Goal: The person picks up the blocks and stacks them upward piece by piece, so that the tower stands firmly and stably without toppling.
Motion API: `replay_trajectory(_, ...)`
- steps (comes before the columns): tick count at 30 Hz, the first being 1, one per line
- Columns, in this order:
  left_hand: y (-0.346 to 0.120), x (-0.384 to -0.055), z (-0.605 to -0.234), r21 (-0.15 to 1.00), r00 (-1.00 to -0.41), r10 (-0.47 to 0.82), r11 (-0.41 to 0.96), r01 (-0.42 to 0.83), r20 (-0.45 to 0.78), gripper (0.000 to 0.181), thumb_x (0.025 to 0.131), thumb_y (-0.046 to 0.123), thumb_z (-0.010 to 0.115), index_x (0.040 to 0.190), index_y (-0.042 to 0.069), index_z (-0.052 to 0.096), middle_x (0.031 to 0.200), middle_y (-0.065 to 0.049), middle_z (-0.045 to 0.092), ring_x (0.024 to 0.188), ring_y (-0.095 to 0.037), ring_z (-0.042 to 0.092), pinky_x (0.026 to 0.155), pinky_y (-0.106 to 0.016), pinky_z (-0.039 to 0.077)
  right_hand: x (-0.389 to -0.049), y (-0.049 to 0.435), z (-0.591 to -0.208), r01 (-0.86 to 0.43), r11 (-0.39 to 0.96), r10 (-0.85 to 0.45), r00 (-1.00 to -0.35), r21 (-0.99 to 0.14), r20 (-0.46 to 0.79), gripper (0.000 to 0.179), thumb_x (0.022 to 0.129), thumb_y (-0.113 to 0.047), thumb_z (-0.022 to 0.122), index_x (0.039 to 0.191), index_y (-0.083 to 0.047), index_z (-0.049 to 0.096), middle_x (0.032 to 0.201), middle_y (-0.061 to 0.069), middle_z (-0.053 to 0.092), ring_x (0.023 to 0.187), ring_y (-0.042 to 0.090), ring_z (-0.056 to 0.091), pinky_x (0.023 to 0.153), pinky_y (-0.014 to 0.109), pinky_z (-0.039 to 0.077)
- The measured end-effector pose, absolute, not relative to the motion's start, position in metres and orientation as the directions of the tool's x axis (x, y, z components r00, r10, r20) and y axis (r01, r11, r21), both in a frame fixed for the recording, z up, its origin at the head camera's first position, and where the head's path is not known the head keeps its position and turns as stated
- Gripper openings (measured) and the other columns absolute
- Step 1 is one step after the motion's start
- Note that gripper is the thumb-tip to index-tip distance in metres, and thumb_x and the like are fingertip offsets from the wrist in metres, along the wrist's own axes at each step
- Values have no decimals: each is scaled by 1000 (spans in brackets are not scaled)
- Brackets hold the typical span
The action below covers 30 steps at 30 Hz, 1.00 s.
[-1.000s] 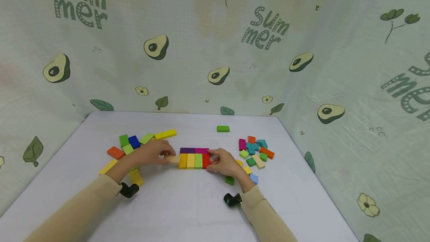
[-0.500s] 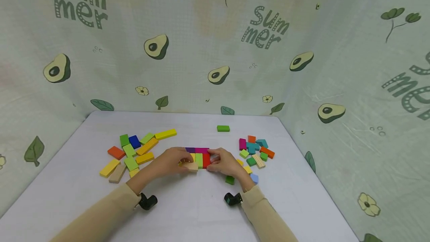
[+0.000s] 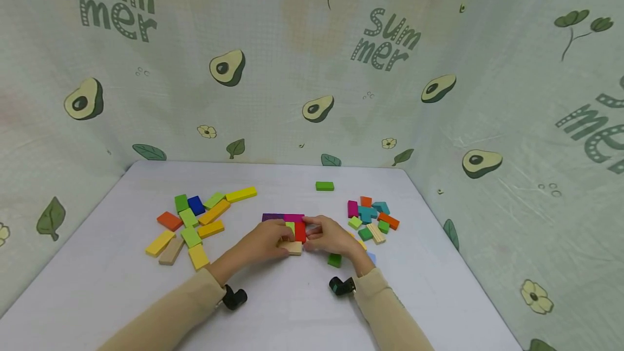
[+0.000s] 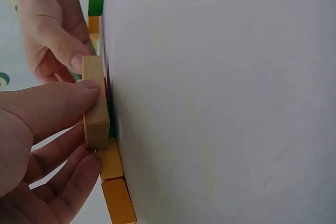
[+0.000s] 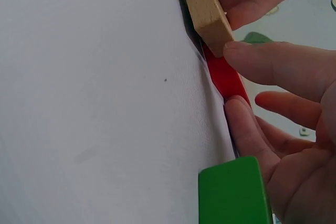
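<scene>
Beige long sleeves (image 3: 166, 307), bare hands (image 3: 265, 241), black wrist cameras (image 3: 236, 298)

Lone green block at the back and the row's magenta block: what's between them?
Bare white tabletop: the head view shows nothing between the lone green block and magenta block.

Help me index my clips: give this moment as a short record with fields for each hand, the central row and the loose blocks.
Left hand: pinches a plain wooden block between thumb and fingers
Wooden block position: at the row's near side; whether it touches the row is unclear
Right hand: fingertips at the row's right end, touching the red block
Row, far side: purple block, magenta block
Left cluster includes: blue block, orange block
Right cluster includes: teal blocks
Far, apart: lone green block
</scene>
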<state>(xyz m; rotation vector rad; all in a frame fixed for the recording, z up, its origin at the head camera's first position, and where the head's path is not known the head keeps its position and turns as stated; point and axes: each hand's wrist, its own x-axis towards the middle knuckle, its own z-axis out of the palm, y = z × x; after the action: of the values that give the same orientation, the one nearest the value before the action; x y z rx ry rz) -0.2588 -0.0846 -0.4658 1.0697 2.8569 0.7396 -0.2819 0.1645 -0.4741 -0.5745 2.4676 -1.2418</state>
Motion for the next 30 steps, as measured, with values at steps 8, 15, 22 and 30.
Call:
replay_trajectory(8, -78, -260, -469, 400, -774, 610, 676, 619, 170, 21, 87, 20, 90, 104, 17, 78, 92, 10, 63, 83, -9, 52, 71, -22, 48, -282, 167, -472, -218, 512, -532, -840, -831, -108, 74, 92, -19, 85, 158, -12, 51, 149, 12, 54, 128, 30, 64, 102, 38, 59)
replay_trajectory(15, -76, -260, -469, 423, -785, 600, 677, 602, 156, 22, 86, 20, 91, 102, 20, 77, 88, 10, 60, 81, -10, 52, 69, -22, 48, -282, 168, -474, -209, 499, -538, -836, -841, -112, 75, 91, -18, 86, 157, -11, 52, 150, 12, 53, 129, 29, 64, 103, 36, 58)
replay_trajectory(22, -74, -262, -469, 433, -797, 588, 688, 582, 137, 23, 85, 22, 92, 101, 21, 76, 84, 9, 56, 78, -9, 51, 66, -22, 46, -283, 166, -474, -197, 493, -534, -838, -848, -116, 73, 91, -16, 87, 155, -10, 54, 149, 14, 52, 129, 31, 64, 102, 35, 58)
replay_trajectory(30, -73, -264, -470, 444, -810, 575, 700, 559, 113, 23, 85, 24, 92, 100, 23, 75, 82, 8, 55, 79, -10, 51, 66, -22, 45, -283, 165, -475, -201, 493, -533, -839, -846, -111, 72, 91, -16, 87, 155, -9, 55, 148, 15, 53, 128, 31, 64, 102, 35, 58)
